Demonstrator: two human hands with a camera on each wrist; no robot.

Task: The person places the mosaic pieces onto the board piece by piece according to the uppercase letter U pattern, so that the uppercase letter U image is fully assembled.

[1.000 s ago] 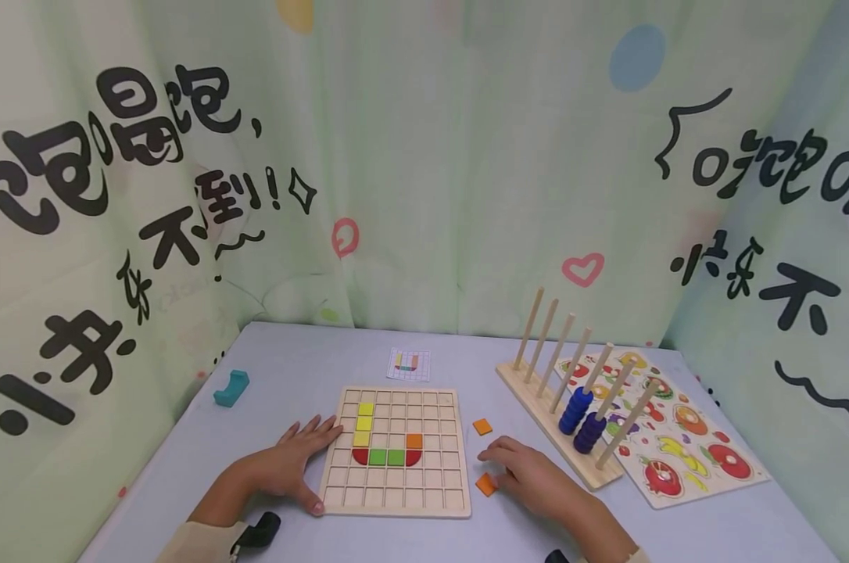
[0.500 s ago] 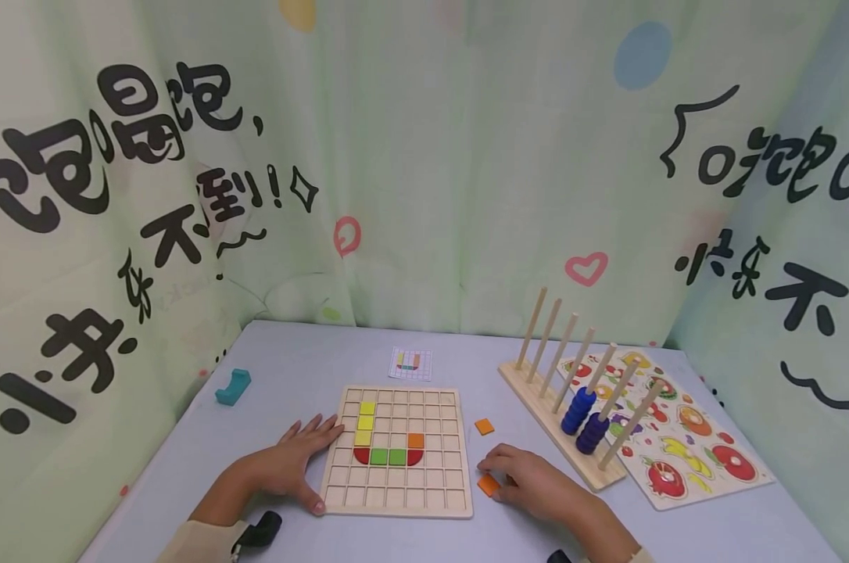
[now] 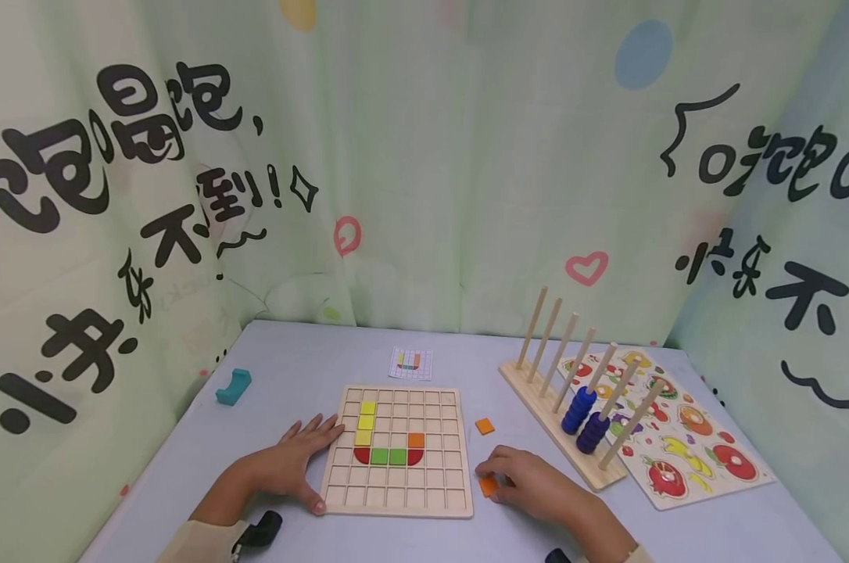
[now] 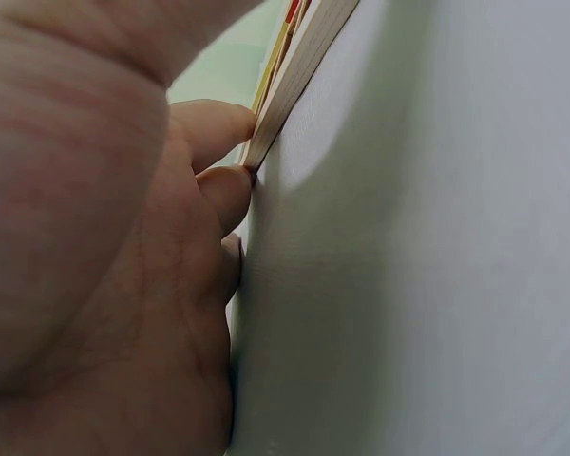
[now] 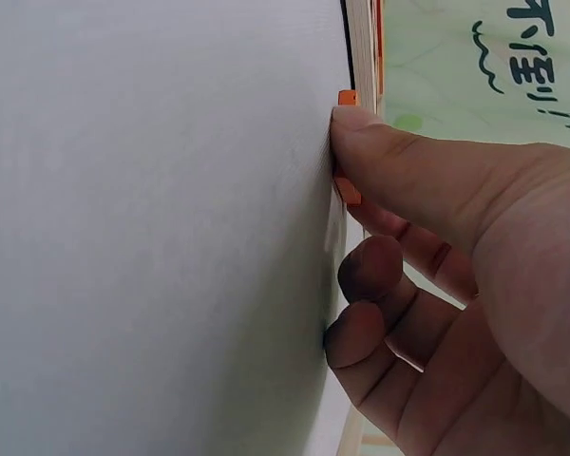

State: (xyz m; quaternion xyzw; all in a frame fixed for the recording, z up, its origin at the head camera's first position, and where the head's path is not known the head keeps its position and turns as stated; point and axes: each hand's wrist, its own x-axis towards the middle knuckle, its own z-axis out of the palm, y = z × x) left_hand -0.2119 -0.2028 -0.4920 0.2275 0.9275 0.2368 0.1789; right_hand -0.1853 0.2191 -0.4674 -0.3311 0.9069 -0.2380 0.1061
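Note:
A wooden grid board lies on the table, with yellow, red, green and orange tiles set in a U shape. My left hand rests at its left side, fingers spread, thumb at the lower left corner; in the left wrist view, fingertips touch the board's edge. To the right of the board, my right hand pinches an orange square tile at the tabletop. Seen from the right wrist, the thumb lies on this orange tile, with the index finger partly hidden behind it. A second orange tile lies just beyond that hand.
A small pattern card with a coloured U lies behind the board. On the right stands a wooden peg rack with blue and purple rings, beside a fruit puzzle board. A teal block sits at the far left.
My right hand's fingers have closed in over the near orange tile, which has shifted very slightly. The left hand stays at the board's edge.

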